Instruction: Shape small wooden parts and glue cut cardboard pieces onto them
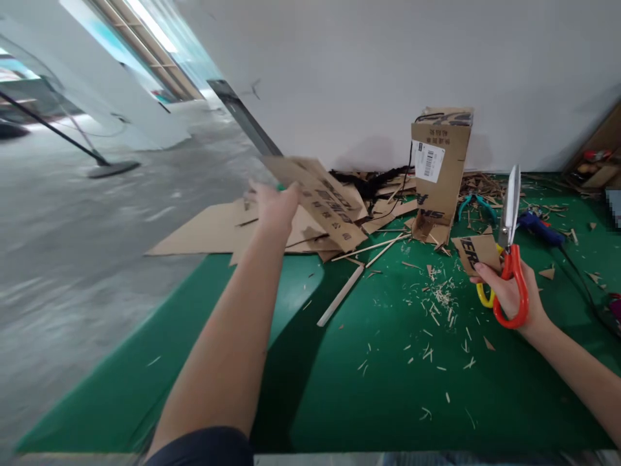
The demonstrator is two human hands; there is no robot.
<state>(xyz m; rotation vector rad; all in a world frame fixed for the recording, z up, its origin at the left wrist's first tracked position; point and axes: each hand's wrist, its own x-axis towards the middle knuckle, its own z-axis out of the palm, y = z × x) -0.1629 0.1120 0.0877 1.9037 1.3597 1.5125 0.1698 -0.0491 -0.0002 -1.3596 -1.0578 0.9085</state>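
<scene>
Stretched forward at the left, my left hand (pixel 276 200) grips the edge of a printed cardboard sheet (pixel 330 204), which is tilted above a pile of flat cardboard (pixel 194 233). A bit of green shows at its fingers. On the right, my right hand (pixel 517 291) is closed round red-handled scissors (pixel 510 207) with the blades pointing up. A small printed cardboard piece (pixel 478 252) is pinched by the same hand, in front of a yellow handle. An upright cardboard box (pixel 441 175) with a white label stands between the hands, nearer the right one.
The green table (pixel 378 388) carries wood slivers and cardboard scraps. A pale stick (pixel 340 296) lies mid-table. Teal-handled pliers (pixel 478 206) and a blue corded tool (pixel 541 226) are at the right. A white wall (pixel 363 77) rises behind; grey floor (pixel 97 239) lies left.
</scene>
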